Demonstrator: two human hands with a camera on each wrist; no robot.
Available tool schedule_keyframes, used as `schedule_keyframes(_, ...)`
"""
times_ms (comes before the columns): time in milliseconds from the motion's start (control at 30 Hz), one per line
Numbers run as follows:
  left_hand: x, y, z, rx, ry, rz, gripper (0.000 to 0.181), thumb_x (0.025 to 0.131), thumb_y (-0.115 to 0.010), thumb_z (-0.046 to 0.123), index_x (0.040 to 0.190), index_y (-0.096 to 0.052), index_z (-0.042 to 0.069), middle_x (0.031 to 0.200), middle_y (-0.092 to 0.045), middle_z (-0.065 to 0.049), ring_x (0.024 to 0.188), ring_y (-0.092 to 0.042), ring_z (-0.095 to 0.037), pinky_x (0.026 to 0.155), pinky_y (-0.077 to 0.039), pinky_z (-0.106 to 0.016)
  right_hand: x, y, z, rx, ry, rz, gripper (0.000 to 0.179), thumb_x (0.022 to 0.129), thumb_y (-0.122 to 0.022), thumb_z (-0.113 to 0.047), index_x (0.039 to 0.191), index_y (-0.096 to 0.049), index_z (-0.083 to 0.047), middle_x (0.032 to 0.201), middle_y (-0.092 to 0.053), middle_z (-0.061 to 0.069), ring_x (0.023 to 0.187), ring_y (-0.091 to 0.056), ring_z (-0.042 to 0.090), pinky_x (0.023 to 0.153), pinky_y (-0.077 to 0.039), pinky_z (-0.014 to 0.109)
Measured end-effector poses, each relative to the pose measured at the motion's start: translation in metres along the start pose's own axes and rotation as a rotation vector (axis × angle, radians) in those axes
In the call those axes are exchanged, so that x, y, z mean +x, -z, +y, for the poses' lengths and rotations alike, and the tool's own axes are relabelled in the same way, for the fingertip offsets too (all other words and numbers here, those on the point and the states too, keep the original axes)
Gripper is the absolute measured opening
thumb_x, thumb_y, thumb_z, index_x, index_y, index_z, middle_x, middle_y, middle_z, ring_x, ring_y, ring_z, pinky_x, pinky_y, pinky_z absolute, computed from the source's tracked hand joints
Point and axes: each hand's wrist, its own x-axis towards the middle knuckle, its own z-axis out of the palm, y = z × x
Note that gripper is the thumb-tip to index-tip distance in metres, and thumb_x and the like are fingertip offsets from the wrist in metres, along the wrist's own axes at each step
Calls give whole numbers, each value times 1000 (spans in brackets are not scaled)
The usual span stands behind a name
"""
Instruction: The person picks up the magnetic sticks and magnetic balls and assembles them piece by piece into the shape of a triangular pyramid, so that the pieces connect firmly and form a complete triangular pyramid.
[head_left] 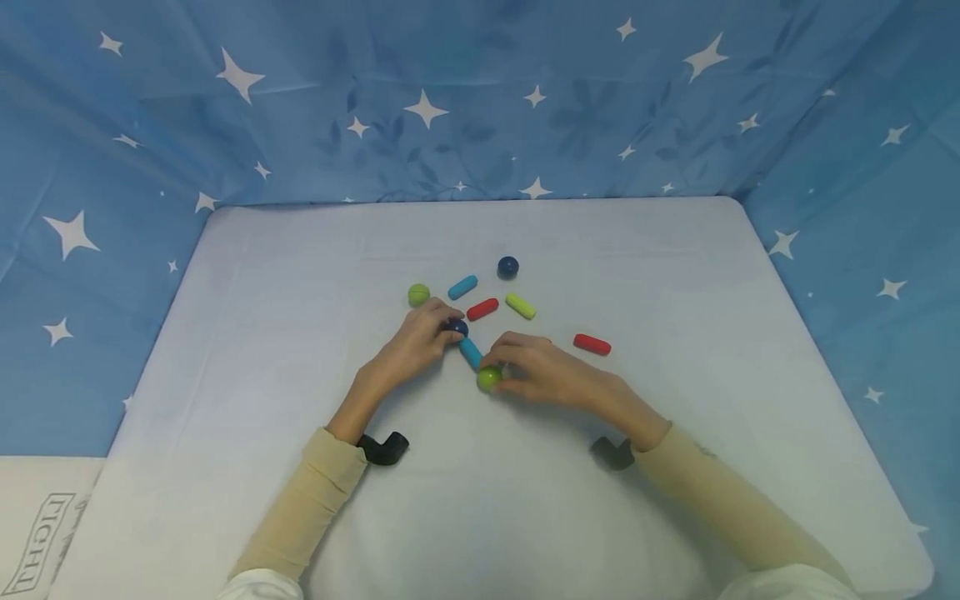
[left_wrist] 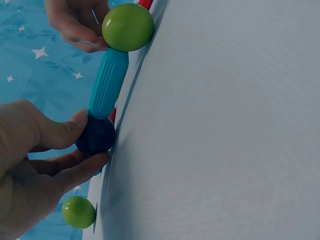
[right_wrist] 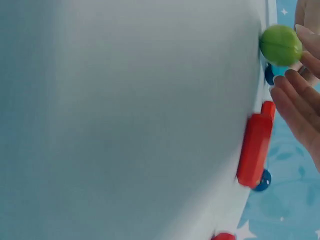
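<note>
Between thumb and fingers, my left hand (head_left: 417,340) pinches a dark blue ball (left_wrist: 96,135). A light blue ribbed rod (left_wrist: 109,84) runs from that ball to a shiny green ball (left_wrist: 128,27), the three forming one line. My right hand (head_left: 551,371) is at the green end, its thumb and fingertips around the ball. In the right wrist view the green ball (right_wrist: 281,45) is at the upper right, with fingertips at its edge. The right fingers partly cover the joint between rod and green ball in the head view.
Beyond the hands lie another green ball (head_left: 418,294), a blue rod (head_left: 462,287), a red rod (head_left: 482,309), a yellow-green rod (head_left: 521,306) and a dark blue ball (head_left: 507,267). Another red rod (head_left: 592,344) lies to the right. Starry blue cloth (head_left: 480,150) surrounds the white table (head_left: 262,333).
</note>
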Motion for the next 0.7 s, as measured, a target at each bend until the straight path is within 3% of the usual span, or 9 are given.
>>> schedule_keyframes(200,1,1,-2,-9,4,13,28,96,-70,4,122,-66,-6,118,-67,-19,111,-66,-32,98,-56,-41,-6,13,5,-80,-94,38,32,90,-80,-12,121,-73,-13,120,-68,2,111,-64,20,96,-58,36)
schedule_keyframes(400,-2,-2,2,-3,-12,7,28,96,-70,3,122,-67,-7,116,-68,-20,110,-66,-32,97,-57,-41,-15,21,18,-137,-175,-6,32,90,-79,-10,121,-73,-11,125,-69,6,117,-60,25,99,-57,42)
schedule_keyframes(533,-3,-2,1,-5,-11,11,28,96,-70,3,122,-67,-6,116,-68,-19,111,-67,-30,97,-57,-40,-19,22,25,-136,-182,-30,32,89,-75,-1,119,-73,-11,126,-69,6,120,-60,26,102,-55,44)
schedule_keyframes(700,-3,0,0,-1,-25,16,28,96,-70,3,122,-67,-6,116,-68,-19,110,-67,-30,97,-57,-39,-17,21,27,-170,-172,-33,31,87,-73,6,114,-74,-10,117,-71,5,111,-62,25,100,-57,43)
